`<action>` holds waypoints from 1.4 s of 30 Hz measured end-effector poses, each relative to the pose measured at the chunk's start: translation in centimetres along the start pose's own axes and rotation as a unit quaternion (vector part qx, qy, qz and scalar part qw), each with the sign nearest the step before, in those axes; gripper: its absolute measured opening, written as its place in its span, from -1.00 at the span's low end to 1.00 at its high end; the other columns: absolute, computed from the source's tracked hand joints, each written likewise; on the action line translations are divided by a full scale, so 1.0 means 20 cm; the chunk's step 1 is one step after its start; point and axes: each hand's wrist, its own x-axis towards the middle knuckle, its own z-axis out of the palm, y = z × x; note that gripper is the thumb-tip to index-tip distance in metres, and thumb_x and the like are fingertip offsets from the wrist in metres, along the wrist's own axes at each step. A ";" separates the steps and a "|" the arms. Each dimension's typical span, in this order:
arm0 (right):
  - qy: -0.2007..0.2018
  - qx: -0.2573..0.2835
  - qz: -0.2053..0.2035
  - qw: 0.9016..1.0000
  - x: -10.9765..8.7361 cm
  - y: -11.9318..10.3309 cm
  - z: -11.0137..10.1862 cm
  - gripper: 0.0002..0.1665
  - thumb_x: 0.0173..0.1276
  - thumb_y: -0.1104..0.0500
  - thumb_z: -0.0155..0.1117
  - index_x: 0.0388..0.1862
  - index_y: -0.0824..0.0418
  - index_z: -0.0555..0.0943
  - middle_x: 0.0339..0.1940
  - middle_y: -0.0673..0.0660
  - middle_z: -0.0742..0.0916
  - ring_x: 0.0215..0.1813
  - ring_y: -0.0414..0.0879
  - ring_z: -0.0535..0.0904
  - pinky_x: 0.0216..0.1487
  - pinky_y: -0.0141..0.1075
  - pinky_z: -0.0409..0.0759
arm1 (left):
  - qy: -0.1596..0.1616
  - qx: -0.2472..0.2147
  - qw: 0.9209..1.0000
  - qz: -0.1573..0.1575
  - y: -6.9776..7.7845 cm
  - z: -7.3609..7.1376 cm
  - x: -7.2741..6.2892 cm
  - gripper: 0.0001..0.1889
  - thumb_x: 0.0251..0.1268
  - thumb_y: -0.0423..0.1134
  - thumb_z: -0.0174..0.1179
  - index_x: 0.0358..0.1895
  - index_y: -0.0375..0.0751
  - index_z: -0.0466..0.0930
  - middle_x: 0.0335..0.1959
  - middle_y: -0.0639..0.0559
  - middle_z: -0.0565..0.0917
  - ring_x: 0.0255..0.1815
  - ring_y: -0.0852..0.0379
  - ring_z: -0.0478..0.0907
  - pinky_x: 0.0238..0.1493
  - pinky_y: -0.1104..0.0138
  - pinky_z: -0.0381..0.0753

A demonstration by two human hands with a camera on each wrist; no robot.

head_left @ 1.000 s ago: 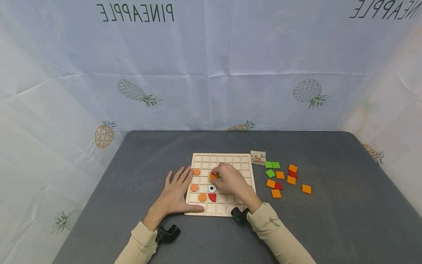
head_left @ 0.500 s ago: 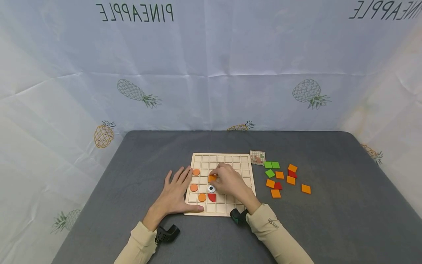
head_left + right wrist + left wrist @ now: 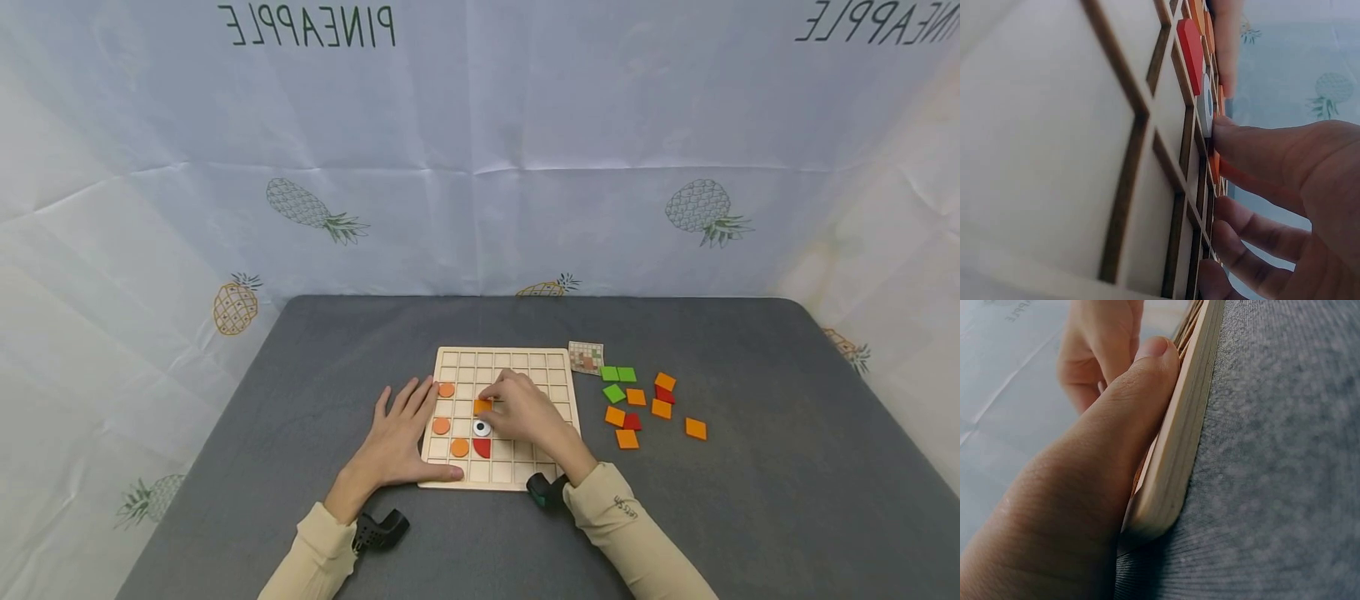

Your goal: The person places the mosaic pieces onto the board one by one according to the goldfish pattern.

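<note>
Furthest left, your left hand (image 3: 401,437) lies at the board's corner with fingers spread and straight, thumb on the near edge, gripping nothing; it has not shifted over the last second. Under it, the wooden grid board (image 3: 502,472) stays put too, and the orange discs (image 3: 460,448) near its left side keep their cells.

Next comes the column with the red piece (image 3: 482,448) nearest you and the white disc with a black dot (image 3: 482,427) just behind it. Here is your change: the orange square (image 3: 481,407), a second ago slightly further back and to the right, now lines up right behind the white disc. To judge by that, this piece is nearly seated, though your fingertips hide whether it lies fully flat.

Your right hand (image 3: 525,410) has its thumb and finger nearly together, pinching that square, so it is not yet released.

To the right, the small patterned card (image 3: 586,357) by the board's rim, and the green squares (image 3: 626,374), loose orange squares (image 3: 696,428) and red squares (image 3: 632,422) lie on the surface (image 3: 750,500) unchanged, so plenty of pieces remain off the grid
</note>
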 end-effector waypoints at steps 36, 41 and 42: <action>0.041 -0.005 0.002 0.999 -0.15 0.11 -0.17 -0.71 0.36 0.16 0.43 0.03 0.19 0.78 -0.02 0.15 0.74 0.02 0.07 0.65 0.03 -0.03 0.67 | 0.002 -0.006 1.000 -0.003 0.01 -0.01 0.00 0.52 -0.27 0.90 -0.13 0.67 -0.19 -0.04 0.70 -0.16 0.04 0.70 -0.28 -0.05 0.54 -0.40 -0.20; 0.057 -0.012 -0.010 0.998 -0.21 0.17 -0.22 -0.72 0.35 0.18 0.44 0.01 0.23 0.78 -0.03 0.18 0.76 0.02 0.11 0.67 0.06 0.03 0.68 | 0.005 -0.008 1.000 0.004 0.01 -0.01 0.00 0.51 -0.25 0.90 -0.14 0.67 -0.20 -0.03 0.70 -0.18 0.04 0.70 -0.30 -0.04 0.53 -0.42 -0.19; 0.062 -0.017 -0.014 0.998 -0.22 0.18 -0.23 -0.72 0.34 0.19 0.44 0.00 0.25 0.78 -0.04 0.18 0.77 0.01 0.11 0.68 0.09 0.05 0.67 | 0.006 -0.007 1.000 0.006 0.01 -0.01 0.00 0.50 -0.24 0.90 -0.14 0.67 -0.21 -0.03 0.70 -0.19 0.05 0.70 -0.31 -0.04 0.53 -0.42 -0.19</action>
